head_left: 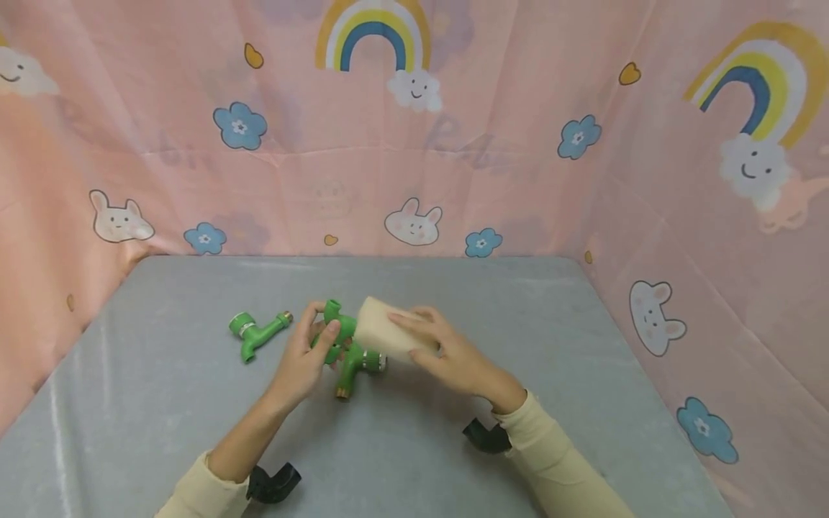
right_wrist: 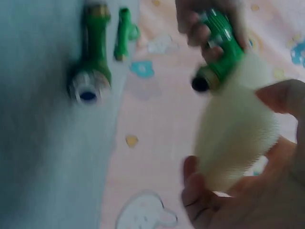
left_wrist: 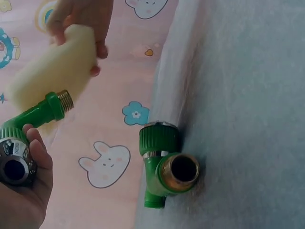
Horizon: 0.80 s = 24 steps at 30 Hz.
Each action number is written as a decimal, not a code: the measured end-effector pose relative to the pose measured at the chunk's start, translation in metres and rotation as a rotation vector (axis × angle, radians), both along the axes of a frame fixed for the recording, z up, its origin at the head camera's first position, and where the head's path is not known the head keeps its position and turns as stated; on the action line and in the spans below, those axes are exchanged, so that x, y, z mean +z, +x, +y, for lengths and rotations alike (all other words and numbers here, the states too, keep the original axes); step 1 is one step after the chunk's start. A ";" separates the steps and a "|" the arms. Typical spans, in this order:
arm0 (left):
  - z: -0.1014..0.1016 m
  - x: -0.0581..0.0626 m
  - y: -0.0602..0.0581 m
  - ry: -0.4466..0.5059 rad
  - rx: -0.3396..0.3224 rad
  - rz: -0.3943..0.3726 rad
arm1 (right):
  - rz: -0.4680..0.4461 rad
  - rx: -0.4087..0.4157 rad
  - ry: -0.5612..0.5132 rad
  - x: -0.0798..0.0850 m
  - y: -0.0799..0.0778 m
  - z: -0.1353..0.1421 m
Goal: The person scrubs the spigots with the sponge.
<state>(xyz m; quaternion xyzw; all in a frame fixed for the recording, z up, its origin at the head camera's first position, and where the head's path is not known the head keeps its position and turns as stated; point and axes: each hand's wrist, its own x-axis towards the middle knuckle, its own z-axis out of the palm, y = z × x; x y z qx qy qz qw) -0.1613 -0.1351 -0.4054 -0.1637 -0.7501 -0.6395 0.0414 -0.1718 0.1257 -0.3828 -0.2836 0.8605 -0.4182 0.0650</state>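
My left hand (head_left: 301, 363) holds a green plastic tap (head_left: 341, 328) above the table, fingers curled round its body. The tap's threaded metal end (left_wrist: 65, 100) shows in the left wrist view. A cream sponge (head_left: 387, 332) is gripped between the thumb and fingers of my right hand (head_left: 458, 360), and it lies against or just over the tap; contact is not certain, and the sponge is blurred in the right wrist view. Below the hands a second green tap (head_left: 350, 368) lies on the table. A third green tap (head_left: 260, 334) lies to the left of my left hand.
The grey cloth-covered table (head_left: 486, 288) meets a pink patterned curtain (head_left: 291, 180) at its back and right. Black curved pieces (head_left: 275, 483) stick out at both wrists, close above the tabletop.
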 end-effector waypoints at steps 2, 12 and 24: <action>-0.002 -0.001 -0.001 -0.002 0.038 0.022 | -0.015 -0.012 0.052 0.004 -0.003 0.009; 0.000 0.000 -0.001 0.007 0.019 0.096 | 0.121 0.012 -0.040 0.008 -0.003 0.007; -0.012 0.012 -0.003 0.064 0.145 0.011 | 0.112 -0.074 0.031 0.006 -0.010 0.023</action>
